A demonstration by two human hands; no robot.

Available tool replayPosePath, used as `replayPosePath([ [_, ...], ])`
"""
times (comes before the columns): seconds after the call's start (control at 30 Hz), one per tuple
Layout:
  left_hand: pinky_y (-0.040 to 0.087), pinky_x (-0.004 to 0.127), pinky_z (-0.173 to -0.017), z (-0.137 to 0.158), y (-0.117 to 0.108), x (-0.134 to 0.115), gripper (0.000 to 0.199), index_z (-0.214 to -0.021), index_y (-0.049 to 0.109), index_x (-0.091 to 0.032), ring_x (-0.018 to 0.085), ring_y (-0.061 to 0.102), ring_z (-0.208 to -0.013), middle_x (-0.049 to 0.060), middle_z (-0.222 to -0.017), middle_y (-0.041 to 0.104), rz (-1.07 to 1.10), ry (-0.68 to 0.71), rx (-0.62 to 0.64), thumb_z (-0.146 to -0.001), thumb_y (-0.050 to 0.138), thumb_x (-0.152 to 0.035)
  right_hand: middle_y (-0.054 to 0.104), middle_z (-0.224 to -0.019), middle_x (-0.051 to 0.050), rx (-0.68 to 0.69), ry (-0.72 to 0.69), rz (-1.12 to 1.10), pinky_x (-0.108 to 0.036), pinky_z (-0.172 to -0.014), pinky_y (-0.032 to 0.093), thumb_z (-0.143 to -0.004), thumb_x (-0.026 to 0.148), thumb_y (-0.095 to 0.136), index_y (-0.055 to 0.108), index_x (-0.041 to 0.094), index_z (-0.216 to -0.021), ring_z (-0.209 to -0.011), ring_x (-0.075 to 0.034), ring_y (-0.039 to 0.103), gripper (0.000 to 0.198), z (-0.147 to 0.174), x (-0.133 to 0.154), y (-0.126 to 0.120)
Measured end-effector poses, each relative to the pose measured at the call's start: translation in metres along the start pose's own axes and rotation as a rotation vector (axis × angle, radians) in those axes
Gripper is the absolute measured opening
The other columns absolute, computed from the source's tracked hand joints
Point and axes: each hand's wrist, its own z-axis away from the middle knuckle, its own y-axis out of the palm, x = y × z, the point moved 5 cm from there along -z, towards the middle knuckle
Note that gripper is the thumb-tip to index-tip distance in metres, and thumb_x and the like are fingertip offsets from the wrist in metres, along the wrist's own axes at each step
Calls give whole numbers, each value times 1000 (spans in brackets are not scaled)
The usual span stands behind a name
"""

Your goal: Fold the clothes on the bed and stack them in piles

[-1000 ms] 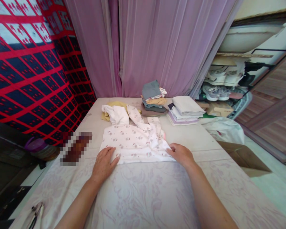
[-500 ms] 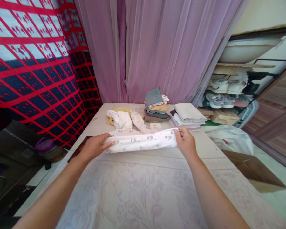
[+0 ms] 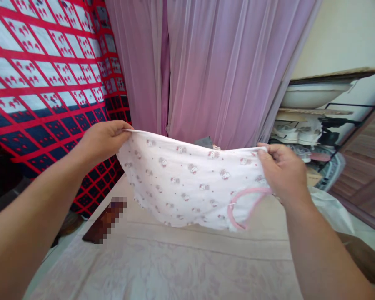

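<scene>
Two upper ends of printed garment (image 3: pixel 187 183) pinched in left grip (image 3: pixel 104 139), right grip (image 3: pixel 286 173); cloth hanging between.

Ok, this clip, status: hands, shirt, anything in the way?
Left hand and right hand pinching upper edge of shirt. Shirt spread between them, hanging over sheet. Nothing seen in the way; grey cloth behind, partly hidden.

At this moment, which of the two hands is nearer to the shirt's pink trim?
The right hand: it pinches the top edge of the shirt above the trim, while the left hand holds that edge's opposite end.
</scene>
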Motion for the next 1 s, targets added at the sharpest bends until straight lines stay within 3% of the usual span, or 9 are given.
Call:
replayPosePath([
  [0.07, 45, 33, -84, -18, 35, -3, 30, -103, 65, -19, 19, 61, -88, 1, -87, 67, -6, 9, 35, -85, 43, -29, 70, -103, -8, 37, 53, 122, -37, -77, 49, -78, 41, 51, 65, 19, -93, -80, -21, 63, 30, -6, -21, 23],
  [0.2, 39, 32, -101, -24, 141, 12, 38, -116, 60, -14, 22, 53, -117, 10, -121, 60, -45, 41, 119, -81, 45, -17, 69, -104, -11, 256, 181, 276, -36, -81, 48, -78, 30, 47, 65, 15, -103, -84, -22, 63, 34, 10, -75, 81],
  [0.3, 35, 36, -106, 12, 206, 34, 45, -122, 56, -12, 25, 45, -127, 13, -132, 53, -45, -23, 224, -77, 52, -17, 67, -111, -12, 354, 234, 314, -34, -82, 48, -78, 27, 47, 61, 14, -114, -88, -22, 63, 41, 45, -110, 97],
  [0.37, 36, 37, -106, 52, 227, 36, 36, -113, 62, -15, 23, 50, -122, 10, -125, 59, 40, 76, 321, -79, 51, -22, 69, -106, -10, 454, 251, 303, -32, -78, 48, -80, 30, 45, 65, 17, -108, -83, -21, 65, 36, 75, -130, 93],
  [0.5, 46, 32, -96, 147, 227, 24, 28, -100, 68, -22, 19, 61, -104, 5, -107, 69, 337, 237, 650, -84, 50, -37, 72, -88, -5, 799, 312, 244, -29, -71, 49, -80, 37, 45, 68, 23, -91, -81, -21, 66, 29, 145, -164, 71],
  [0.67, 32, 42, -110, 221, 221, 5, 66, -135, 49, -33, 28, 37, -133, 3, -147, 40, 290, 344, 777, -72, 68, -35, 65, -112, -10, 967, 319, 105, -30, -82, 48, -66, 23, 54, 64, 18, -111, -98, -22, 62, 46, 200, -159, 47],
  [0.73, 32, 42, -110, 230, 229, 0, 58, -132, 51, -34, 28, 37, -133, 2, -146, 41, 255, 369, 741, -76, 64, -32, 62, -114, -8, 967, 220, 108, -30, -86, 47, -65, 23, 56, 66, 21, -107, -102, -21, 59, 43, 209, -141, 46],
  [0.87, 43, 35, -99, 225, 243, -7, 30, -109, 65, -28, 22, 57, -113, 3, -122, 64, 277, 352, 638, -85, 48, -27, 64, -95, -4, 855, 146, 249, -28, -76, 46, -78, 32, 52, 70, 26, -89, -90, -19, 61, 22, 208, -115, 54],
  [1.0, 48, 25, -72, 190, 241, -6, 27, -102, 59, -24, 16, 65, -80, 0, -83, 69, 327, 90, 564, -91, 36, -32, 67, -87, -3, 626, 176, 283, -28, -71, 46, -80, 35, 50, 69, 24, -93, -76, -18, 62, 25, 156, -103, 82],
])
